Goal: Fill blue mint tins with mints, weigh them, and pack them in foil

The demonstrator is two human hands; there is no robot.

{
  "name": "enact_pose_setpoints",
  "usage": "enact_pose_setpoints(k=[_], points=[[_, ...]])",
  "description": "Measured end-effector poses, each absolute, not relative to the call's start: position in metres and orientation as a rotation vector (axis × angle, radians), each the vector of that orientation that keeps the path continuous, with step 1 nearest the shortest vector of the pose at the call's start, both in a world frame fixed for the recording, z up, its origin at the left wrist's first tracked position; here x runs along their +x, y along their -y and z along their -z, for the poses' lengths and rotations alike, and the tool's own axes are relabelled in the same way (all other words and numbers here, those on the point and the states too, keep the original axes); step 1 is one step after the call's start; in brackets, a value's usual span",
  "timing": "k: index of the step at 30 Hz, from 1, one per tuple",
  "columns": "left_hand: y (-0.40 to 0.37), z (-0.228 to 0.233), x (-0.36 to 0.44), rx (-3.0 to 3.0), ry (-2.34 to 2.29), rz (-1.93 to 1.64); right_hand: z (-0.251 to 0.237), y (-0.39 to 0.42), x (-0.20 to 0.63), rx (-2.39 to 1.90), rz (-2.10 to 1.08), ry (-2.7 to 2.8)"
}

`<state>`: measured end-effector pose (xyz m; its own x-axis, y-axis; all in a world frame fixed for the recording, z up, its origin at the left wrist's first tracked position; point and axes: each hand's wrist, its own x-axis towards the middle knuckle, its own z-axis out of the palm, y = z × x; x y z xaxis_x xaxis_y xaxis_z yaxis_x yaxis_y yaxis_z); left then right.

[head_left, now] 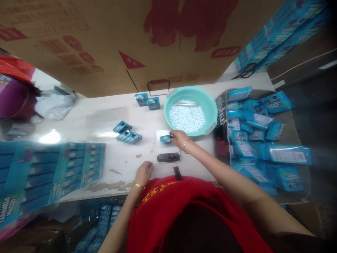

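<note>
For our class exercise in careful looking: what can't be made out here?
Head view: right end of the small blue rectangular packet, covered by the right hand's grip.
Head view: any reading on the black oblong glossy panel, too blurred.
Head view: left side of the purple rounded object, cut off by picture edge.

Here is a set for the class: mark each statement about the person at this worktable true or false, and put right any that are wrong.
1. The right hand holds a small blue pack at the digital scale. True.
2. The turquoise basin contains blue cartons. False: the basin holds small pale pieces.
3. Three blue packs lie together left of the scale. True.
4. The left hand grips a pen. False: the left hand rests at the table, no object visible in it.
</note>
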<state>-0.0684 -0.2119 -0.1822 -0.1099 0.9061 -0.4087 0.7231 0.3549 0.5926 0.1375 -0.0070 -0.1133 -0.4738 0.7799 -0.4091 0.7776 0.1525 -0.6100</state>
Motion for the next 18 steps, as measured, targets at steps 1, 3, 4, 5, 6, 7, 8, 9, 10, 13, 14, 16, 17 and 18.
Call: enact_pose_setpoints(k=[1, 3, 4, 5, 6, 7, 8, 9, 10, 13, 14, 16, 17, 18], points=[[0.212, 0.184, -0.069, 1.425, -1.887, -0.319, 0.115, 0.006, 0.139, -1.589, -1.264, 2.319], [0.213, 0.186, -0.07, 1.433, -1.894, -0.323, 0.117, 0.005, 0.144, -1.528, -1.372, 2.075], [0.214, 0.187, -0.07, 1.435, -1.899, -0.322, 0.118, 0.004, 0.148, -1.504, -1.492, 1.881], [0.215, 0.188, -0.071, 1.434, -1.905, -0.318, 0.119, 0.004, 0.153, -1.484, -1.641, 1.639], [0.216, 0.189, -0.071, 1.433, -1.91, -0.309, 0.12, 0.005, 0.159, -1.464, -1.786, 1.362], [0.217, 0.189, -0.072, 1.43, -1.914, -0.296, 0.121, 0.006, 0.165, -1.445, -1.9, 1.079], [0.218, 0.189, -0.072, 1.426, -1.914, -0.282, 0.121, 0.007, 0.173, -1.425, -1.973, 0.827], [0.218, 0.19, -0.072, 1.421, -1.914, -0.267, 0.122, 0.009, 0.18, -1.404, -2.003, 0.632], [0.219, 0.19, -0.072, 1.42, -1.911, -0.253, 0.122, 0.011, 0.188, -1.389, -2.007, 0.506], [0.219, 0.192, -0.072, 1.425, -1.914, -0.236, 0.125, 0.022, 0.209, -1.418, -1.978, 0.447], [0.218, 0.193, -0.072, 1.429, -1.915, -0.237, 0.126, 0.026, 0.214, -1.443, -1.969, 0.477], [0.217, 0.193, -0.071, 1.438, -1.916, -0.242, 0.129, 0.034, 0.221, -1.487, -1.96, 0.541], [0.217, 0.193, -0.071, 1.44, -1.915, -0.242, 0.13, 0.038, 0.222, -1.497, -1.957, 0.574], [0.217, 0.193, -0.071, 1.441, -1.912, -0.239, 0.131, 0.041, 0.221, -1.503, -1.948, 0.614]])
